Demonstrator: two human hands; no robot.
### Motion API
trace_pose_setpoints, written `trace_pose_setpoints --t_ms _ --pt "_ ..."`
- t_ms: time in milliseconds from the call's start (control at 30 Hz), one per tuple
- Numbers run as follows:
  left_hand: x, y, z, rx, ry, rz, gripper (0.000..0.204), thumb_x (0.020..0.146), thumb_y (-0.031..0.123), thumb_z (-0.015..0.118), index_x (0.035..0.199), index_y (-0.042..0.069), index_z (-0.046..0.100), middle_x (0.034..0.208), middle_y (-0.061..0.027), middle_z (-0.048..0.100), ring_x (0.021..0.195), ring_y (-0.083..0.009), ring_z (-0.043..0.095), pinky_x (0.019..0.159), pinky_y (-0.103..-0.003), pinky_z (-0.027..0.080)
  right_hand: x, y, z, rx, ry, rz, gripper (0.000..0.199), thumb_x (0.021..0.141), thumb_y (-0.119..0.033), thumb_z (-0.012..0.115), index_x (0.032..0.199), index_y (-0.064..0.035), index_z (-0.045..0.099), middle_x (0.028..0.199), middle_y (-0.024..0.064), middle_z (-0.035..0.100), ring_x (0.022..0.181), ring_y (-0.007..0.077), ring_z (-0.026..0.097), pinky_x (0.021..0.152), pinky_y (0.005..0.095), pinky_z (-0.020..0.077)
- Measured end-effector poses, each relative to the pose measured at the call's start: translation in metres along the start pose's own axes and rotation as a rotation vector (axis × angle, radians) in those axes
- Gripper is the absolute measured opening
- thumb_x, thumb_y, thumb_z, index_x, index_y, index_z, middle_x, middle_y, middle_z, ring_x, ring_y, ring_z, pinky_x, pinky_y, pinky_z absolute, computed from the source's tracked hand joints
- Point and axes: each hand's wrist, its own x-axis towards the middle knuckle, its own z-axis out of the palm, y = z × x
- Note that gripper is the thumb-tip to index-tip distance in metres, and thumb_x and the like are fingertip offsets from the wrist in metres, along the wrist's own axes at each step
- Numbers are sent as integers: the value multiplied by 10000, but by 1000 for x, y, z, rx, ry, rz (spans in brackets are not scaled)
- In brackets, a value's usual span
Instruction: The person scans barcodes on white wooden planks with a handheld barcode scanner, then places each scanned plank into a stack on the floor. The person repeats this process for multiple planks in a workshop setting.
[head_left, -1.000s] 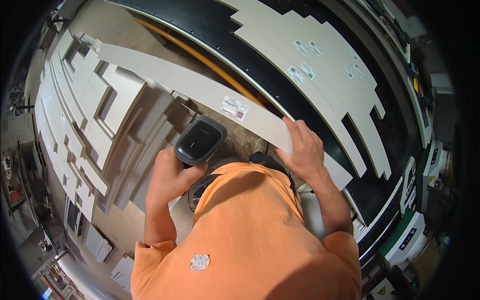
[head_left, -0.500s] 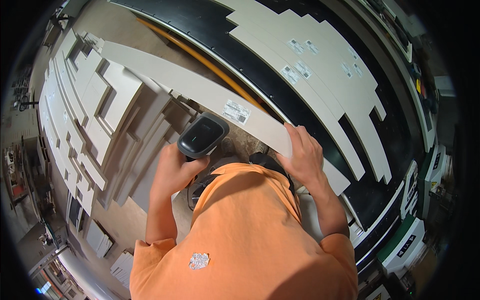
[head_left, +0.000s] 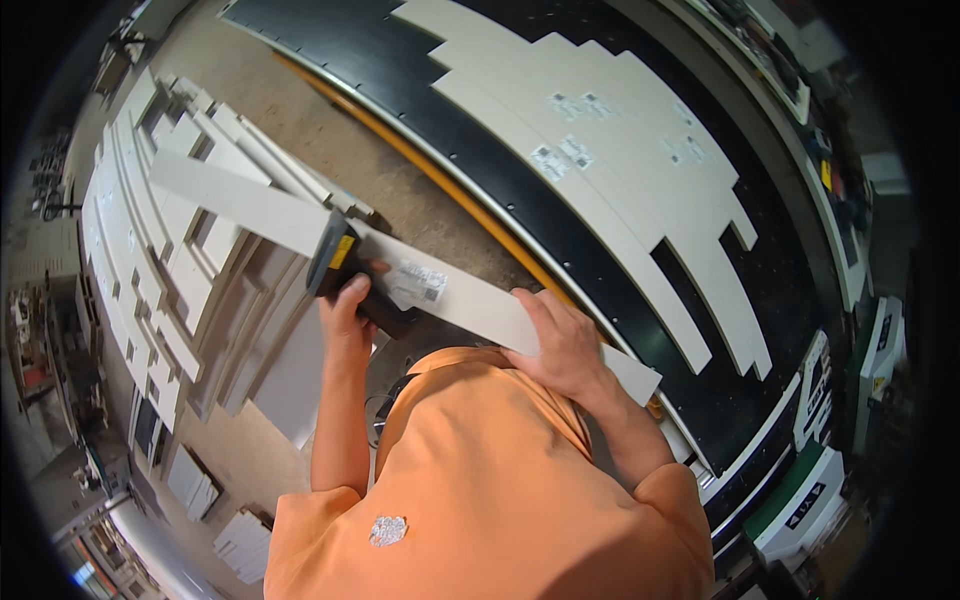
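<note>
Concrete floor (head_left: pixel 340 140) runs between the black machine bed (head_left: pixel 640 300) and the stacked white panels (head_left: pixel 150 250). My right hand (head_left: pixel 562 345) grips the long white strip (head_left: pixel 300 225) across my front, while my left hand (head_left: pixel 347 312) is closed around the scanner (head_left: pixel 345 265). I should keep the strip steady and aim squarely at its label (head_left: pixel 418 284).

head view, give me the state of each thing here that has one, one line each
left hand: closed around the handheld scanner, raised over the strip
handheld scanner: gripped, head against the long white strip beside its label
long white strip: lifted off the stacks, held level
right hand: flat on the strip, fingers over its far edge
label: stuck on the strip, face up
white panels: lying flat on the black machine bed
</note>
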Motion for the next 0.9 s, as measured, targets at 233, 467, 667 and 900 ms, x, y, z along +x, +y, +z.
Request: trace_pose_setpoints --t_ms 233,467,667,900 --pt "32 -47 49 -63 -18 40 380 883 276 689 1144 15 599 938 -82 672 797 -150 641 671 -292 556 -31 30 -10 -58 55 67 708 731 -331 844 1295 -9 564 1073 135 607 907 324 661 774 403 558" --pt "62 -85 117 -52 -172 -3 307 901 242 689 1089 10 618 898 -64 657 778 -151 629 713 -296 523 -76 60 -28 -74 127 226 681 762 -314 820 1297 7 547 1165 146 586 1050 327 606 888 428 523" --pt "83 -106 165 23 -172 -20 327 887 250 712 1078 -9 653 879 -72 671 745 -143 611 661 -296 504 -99 85 -40 -127 235 308 586 774 -234 806 1255 -2 565 1225 129 562 1140 319 547 970 433 476" --pt "112 -115 168 262 -114 -6 283 881 280 727 986 20 689 859 -29 655 705 -130 585 584 -294 456 -100 106 -53 -82 362 281 343 779 -165 799 1022 38 667 1194 175 589 1087 358 570 935 441 487"
